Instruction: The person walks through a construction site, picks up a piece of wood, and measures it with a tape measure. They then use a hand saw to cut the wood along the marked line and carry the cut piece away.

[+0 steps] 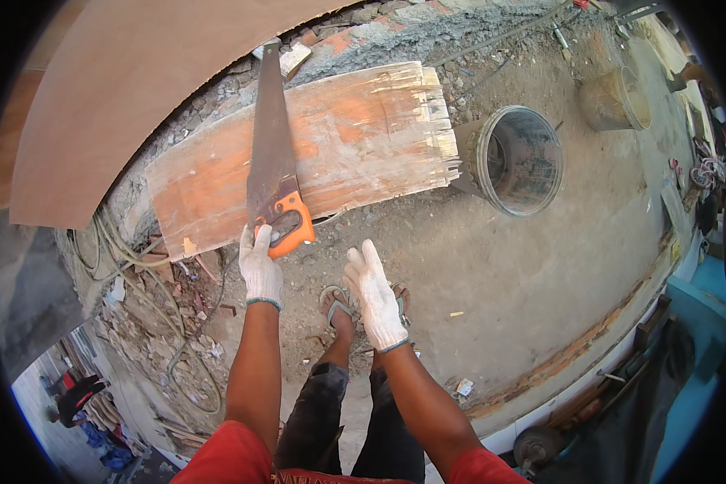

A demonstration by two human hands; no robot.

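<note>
My left hand (260, 268), in a white knitted glove, is closed on the lower end of a hand saw (273, 133) beside its orange handle. The saw's dark blade points away from me across a worn, orange-stained wooden board (351, 129) with a splintered right end. Its tip reaches the edge of a large brown sheet (129, 89). My right hand (373, 297), gloved the same way, hovers apart from the saw with fingers stretched out and holds nothing.
To the board's right a dirty bucket (482, 160) lies on its side, mouth toward me. Another bucket (621, 98) sits farther right. A hose (173, 323) winds over rubble on the left. Broken masonry (379, 36) runs behind the board. My sandalled feet are below my hands.
</note>
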